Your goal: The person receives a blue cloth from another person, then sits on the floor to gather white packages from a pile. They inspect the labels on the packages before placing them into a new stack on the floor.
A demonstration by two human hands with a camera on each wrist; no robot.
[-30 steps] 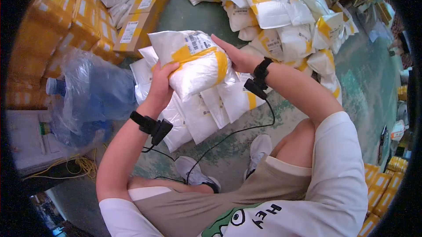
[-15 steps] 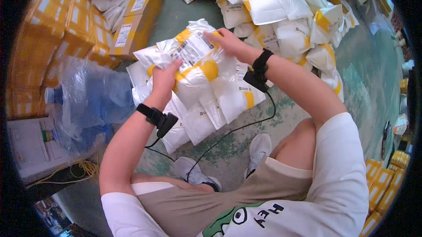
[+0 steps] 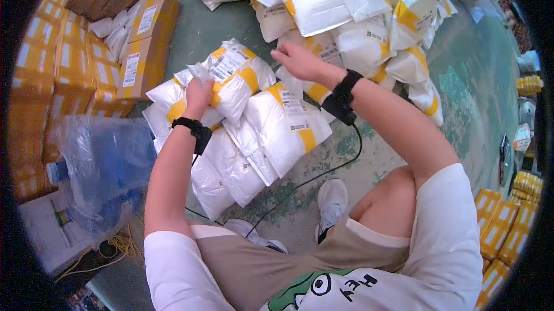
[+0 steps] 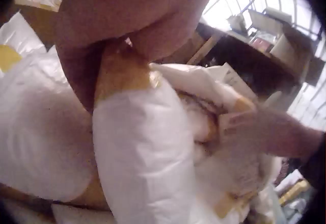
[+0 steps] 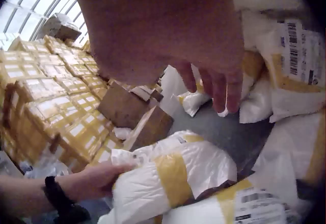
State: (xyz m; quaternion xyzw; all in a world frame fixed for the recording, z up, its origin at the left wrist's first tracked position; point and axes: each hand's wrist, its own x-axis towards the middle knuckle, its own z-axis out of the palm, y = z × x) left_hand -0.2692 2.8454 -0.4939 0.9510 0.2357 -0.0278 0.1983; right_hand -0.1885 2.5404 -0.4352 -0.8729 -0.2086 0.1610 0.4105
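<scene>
My left hand (image 3: 198, 96) pinches the left edge of a white, yellow-taped package (image 3: 235, 89), which lies label up on other white packages (image 3: 277, 129). In the left wrist view, the package's taped corner (image 4: 122, 76) is between the thumb and fingers of the left hand (image 4: 132, 15). Apart from that package, the right hand (image 3: 300, 62) is in the air to its right, holding nothing. Its fingers hang loosely bent in the right wrist view, above the held package (image 5: 173, 173).
A heap of white packages (image 3: 340, 5) lies at the back right. Brown boxes (image 3: 147, 42) and stacked yellow-taped boxes (image 3: 69, 63) stand at the left, with a bagged blue water bottle (image 3: 104, 155) nearer. A black cable (image 3: 306, 181) crosses the green floor (image 3: 358, 158).
The right hand has let go of the package and moved off to its right. The package, still in the left hand, has come down on the near pile. The head view has shifted.
</scene>
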